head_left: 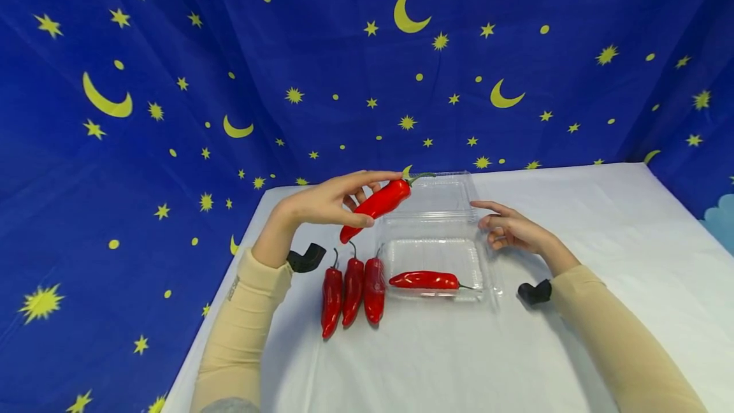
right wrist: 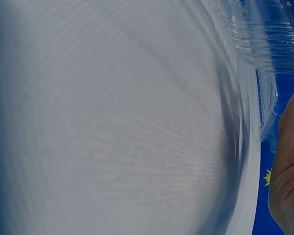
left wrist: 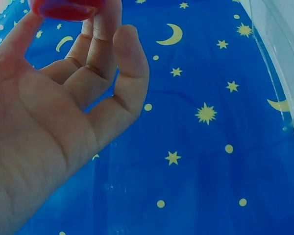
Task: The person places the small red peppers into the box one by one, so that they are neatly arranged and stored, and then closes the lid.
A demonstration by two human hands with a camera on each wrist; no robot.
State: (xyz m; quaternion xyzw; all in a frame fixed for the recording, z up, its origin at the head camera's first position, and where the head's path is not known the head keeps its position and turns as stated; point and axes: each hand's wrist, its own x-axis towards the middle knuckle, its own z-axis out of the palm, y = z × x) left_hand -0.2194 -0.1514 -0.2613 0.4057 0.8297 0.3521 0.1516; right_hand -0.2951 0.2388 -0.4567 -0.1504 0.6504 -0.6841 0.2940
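Observation:
My left hand (head_left: 329, 199) pinches a red chili pepper (head_left: 381, 202) between thumb and fingers, holding it above the left side of a clear plastic clamshell box (head_left: 436, 250). In the left wrist view only the end of that pepper (left wrist: 66, 9) shows at the top. The box stands with its lid (head_left: 438, 195) folded back toward the curtain. Inside its near half lies another red pepper (head_left: 424, 280), stem to the right. My right hand (head_left: 516, 229) is beside the box's right edge, fingers partly bent and holding nothing; whether the index fingertip touches the lid I cannot tell.
Three red peppers (head_left: 353, 292) lie side by side left of the box, stems pointing away from me. The white-covered table (head_left: 459, 362) ends at a blue curtain (head_left: 355, 50) with yellow moons and stars. Black wrist mounts (head_left: 534, 292) sit at both wrists.

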